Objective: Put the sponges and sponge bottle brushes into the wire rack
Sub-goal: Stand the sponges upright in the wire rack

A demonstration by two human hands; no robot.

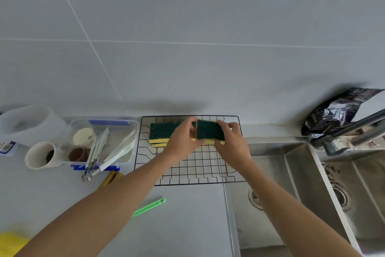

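Green sponge (210,130) gripped w/ both hands over wire rack (193,165).

You get one view, from your head: it looks forward and steeply down, close over the counter (187,215), facing the tiled wall (187,27) behind its far edge.

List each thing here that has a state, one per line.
Left sponge stack: lying in the wire rack, green side up.
Right sponges: held by both hands at the rack's back.
Left hand: gripping.
Right hand: gripping.
Green brush handle: lying on the counter, outside the rack.
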